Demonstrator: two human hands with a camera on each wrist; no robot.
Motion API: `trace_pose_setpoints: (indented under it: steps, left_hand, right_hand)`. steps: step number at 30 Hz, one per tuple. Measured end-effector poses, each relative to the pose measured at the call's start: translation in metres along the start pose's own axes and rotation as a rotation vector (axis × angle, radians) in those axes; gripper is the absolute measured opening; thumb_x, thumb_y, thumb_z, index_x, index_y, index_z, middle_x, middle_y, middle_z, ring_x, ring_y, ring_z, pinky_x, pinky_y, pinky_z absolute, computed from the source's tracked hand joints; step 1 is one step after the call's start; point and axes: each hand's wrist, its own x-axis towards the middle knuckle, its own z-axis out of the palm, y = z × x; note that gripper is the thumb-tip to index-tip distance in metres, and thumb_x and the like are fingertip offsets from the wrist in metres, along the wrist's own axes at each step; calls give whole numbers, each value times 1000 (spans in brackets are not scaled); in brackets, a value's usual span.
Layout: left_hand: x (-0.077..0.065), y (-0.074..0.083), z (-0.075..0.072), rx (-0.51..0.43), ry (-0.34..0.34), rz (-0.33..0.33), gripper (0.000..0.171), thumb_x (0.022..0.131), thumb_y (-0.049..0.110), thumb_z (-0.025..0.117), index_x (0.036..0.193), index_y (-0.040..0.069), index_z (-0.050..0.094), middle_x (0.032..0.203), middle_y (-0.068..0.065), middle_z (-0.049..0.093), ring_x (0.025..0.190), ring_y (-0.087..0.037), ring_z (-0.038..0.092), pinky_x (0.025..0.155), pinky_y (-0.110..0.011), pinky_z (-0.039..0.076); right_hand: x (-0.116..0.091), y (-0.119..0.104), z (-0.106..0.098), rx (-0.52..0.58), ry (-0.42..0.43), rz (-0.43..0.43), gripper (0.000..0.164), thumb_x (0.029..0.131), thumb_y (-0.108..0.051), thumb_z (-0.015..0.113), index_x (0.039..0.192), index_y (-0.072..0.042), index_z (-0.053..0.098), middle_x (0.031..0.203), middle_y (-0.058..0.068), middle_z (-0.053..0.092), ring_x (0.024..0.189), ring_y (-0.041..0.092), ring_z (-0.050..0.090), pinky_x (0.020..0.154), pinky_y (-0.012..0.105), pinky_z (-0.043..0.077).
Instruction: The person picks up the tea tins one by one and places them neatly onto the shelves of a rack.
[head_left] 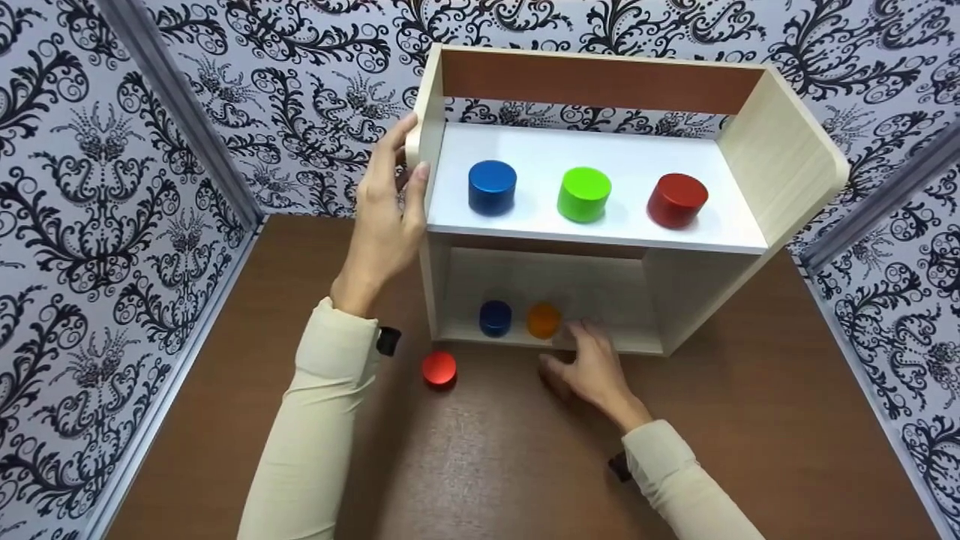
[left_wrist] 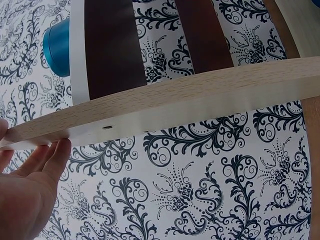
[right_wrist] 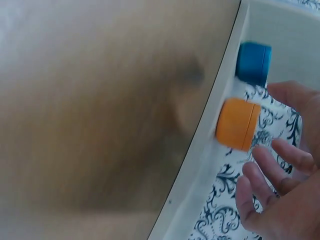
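My left hand (head_left: 386, 214) grips the upper front edge of the left side panel of a small wooden shelf unit (head_left: 795, 150); the left wrist view shows fingers on the panel's outer face. At the lower shelf's front edge, my right hand (head_left: 596, 371) has its fingers spread loosely and holds nothing. Closest to it is an orange cylinder (head_left: 544, 321), just left of the fingertips. A blue cylinder (head_left: 495, 319) stands left of the orange one on the lower shelf. On the brown table in front lies a red cylinder (head_left: 439, 369).
Along the white upper shelf (head_left: 622, 146) stand a blue cylinder (head_left: 492, 187), a green cylinder (head_left: 584, 195) and a dark red cylinder (head_left: 677, 201). Patterned wall panels (head_left: 97, 165) enclose the brown table (head_left: 480, 465) at the back and both sides.
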Motion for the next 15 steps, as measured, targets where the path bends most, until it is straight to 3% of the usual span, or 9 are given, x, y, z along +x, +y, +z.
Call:
trace_pose_setpoints:
  steps: [6,15]
  left_hand:
    - [0,0,0,-1,-2,-4,44,105,3,46,148,-8,38,139,-26,50,116,-30,59,100,-31,55]
    - [0,1,0,-10,-3,-7,44,105,3,47,147,-7,39,137,-25,51,114,-33,60,98,-31,55]
  right_hand:
    - [-15,-16,16,66,-60,-61,41,84,-23,85,117,-4,69,102,9,67,98,30,62,87,50,56]
    - [-26,-39,45,101,-173,-125,43,82,-19,85,118,-6,66,106,7,64,99,23,60,88,46,56]
